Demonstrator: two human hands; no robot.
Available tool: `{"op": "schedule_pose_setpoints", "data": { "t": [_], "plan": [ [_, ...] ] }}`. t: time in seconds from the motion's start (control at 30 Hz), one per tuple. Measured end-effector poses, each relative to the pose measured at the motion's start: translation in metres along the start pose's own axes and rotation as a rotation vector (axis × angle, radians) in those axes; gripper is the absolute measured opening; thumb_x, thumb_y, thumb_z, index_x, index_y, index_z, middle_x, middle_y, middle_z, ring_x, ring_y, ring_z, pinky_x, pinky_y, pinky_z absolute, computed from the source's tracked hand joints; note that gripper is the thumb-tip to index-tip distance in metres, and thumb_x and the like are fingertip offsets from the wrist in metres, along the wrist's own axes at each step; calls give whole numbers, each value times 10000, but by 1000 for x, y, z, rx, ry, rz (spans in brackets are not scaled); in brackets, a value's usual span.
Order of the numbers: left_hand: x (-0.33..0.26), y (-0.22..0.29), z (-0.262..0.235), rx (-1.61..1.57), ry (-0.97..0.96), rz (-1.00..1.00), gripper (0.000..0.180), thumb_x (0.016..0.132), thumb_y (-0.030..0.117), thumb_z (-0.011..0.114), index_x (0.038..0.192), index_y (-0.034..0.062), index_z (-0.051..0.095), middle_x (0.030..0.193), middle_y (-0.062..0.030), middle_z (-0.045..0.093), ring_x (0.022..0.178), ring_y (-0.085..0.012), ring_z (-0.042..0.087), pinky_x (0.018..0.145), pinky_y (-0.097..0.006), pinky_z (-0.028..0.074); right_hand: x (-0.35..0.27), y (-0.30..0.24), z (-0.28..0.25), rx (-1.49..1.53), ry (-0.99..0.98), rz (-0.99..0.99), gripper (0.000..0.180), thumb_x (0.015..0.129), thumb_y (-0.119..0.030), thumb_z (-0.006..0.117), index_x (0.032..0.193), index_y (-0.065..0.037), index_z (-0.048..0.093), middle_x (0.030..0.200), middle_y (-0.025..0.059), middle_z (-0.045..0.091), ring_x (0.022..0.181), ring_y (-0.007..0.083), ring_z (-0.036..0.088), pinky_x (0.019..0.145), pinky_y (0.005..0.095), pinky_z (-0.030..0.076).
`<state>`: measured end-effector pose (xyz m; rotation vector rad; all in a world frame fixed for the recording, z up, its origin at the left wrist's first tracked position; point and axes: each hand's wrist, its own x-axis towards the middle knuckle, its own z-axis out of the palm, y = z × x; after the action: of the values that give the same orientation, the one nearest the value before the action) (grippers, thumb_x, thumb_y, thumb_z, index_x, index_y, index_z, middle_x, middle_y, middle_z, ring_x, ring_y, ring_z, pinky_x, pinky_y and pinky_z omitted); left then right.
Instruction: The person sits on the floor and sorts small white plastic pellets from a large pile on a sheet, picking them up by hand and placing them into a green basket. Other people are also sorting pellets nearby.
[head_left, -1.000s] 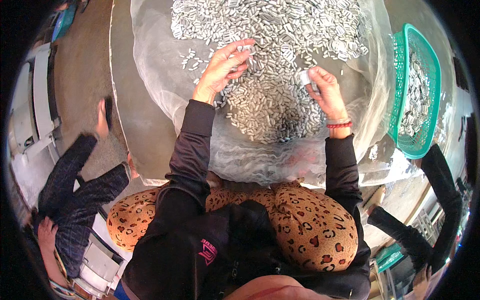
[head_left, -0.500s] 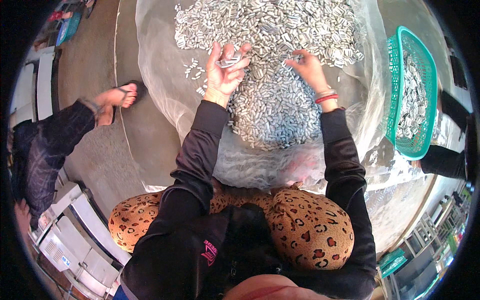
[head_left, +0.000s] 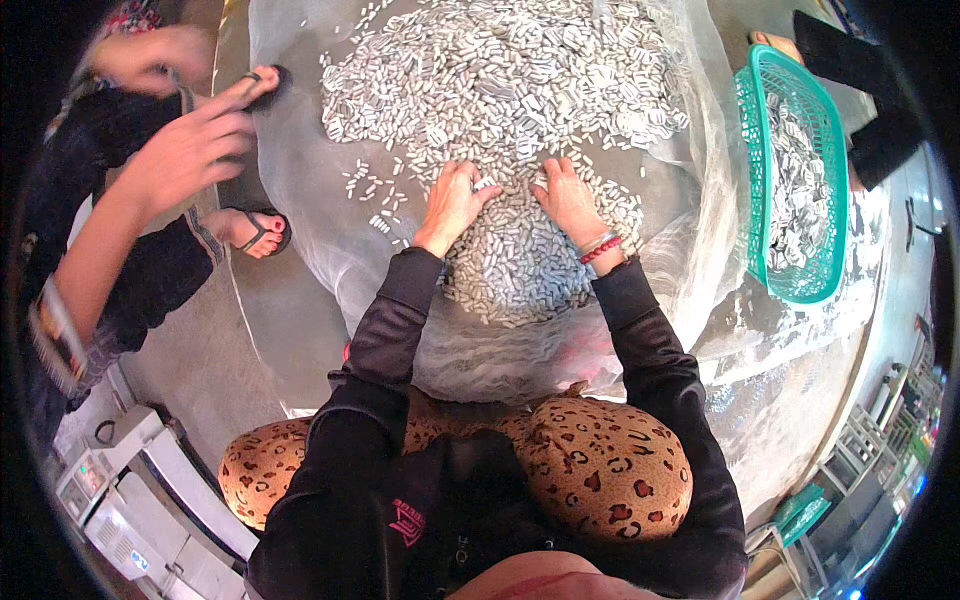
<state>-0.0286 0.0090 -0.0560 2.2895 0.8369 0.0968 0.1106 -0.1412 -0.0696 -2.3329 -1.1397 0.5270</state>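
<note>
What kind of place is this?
Probably a small workshop or factory floor, though I can't be sure. The signs are a great heap of small, silvery pieces spread on a sheet, more in a green basket, and grey equipment at lower left.

The far side of the heap of silvery pieces (head_left: pixel 500 90) is being cut off by the upper picture edge, along with the far edge of the translucent sheet (head_left: pixel 470 365). The tips of the left fingers (head_left: pixel 463 172) and right fingers (head_left: pixel 567 175) are being partly hidden among pieces; whether any are being gripped cannot be told. Beyond the sheet's left edge, a co-worker's upper hand (head_left: pixel 150 55) is being blurred. Past its right edge, the bottom of the green basket (head_left: pixel 840 200) is being covered, and another person's black trousers (head_left: pixel 850 55) are being cropped.
</note>
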Motion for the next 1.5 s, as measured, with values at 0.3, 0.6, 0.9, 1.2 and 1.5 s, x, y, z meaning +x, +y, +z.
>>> {"op": "schedule_pose_setpoints", "data": {
  "t": [0.3,0.6,0.9,1.2,1.5],
  "plan": [
    [37,92,-30,-1209,-430,-74,195,835,92,558,1016,100,487,1046,-67,577,890,-206,622,550,-272,477,-20,31,-73,1204,-73,404,224,746,-96,643,967,-58,635,932,69,535,850,185,548,720,308,484],
    [69,90,18,484,-157,419,320,773,172,679,1010,-15,573,1078,-258,480,995,-419,512,790,-459,468,67,34,-130,1274,59,142,436,808,-305,680,1130,-48,536,855,56,617,659,174,605,472,243,445],
    [54,49,-9,318,-418,483,409,692,213,763,990,6,574,1057,-264,463,932,-443,536,779,-472,461,110,22,-72,-114,14,63,600,660,-427,759,1021,2,545,957,246,582,896,379,600,729,455,493],
    [21,57,-22,203,-548,485,327,687,152,753,863,2,523,950,-235,536,916,-417,529,760,-454,429,19,49,-65,-166,-240,-85,627,627,-585,708,1061,-137,646,887,141,653,821,315,646,685,436,518],
    [11,60,-26,-239,-583,103,298,892,259,539,908,-35,589,692,-157,583,632,-259,546,632,-378,419,-14,-10,-37,260,-124,-156,425,858,-405,530,790,-5,658,722,228,610,706,378,613,629,471,488]
  ]
}}
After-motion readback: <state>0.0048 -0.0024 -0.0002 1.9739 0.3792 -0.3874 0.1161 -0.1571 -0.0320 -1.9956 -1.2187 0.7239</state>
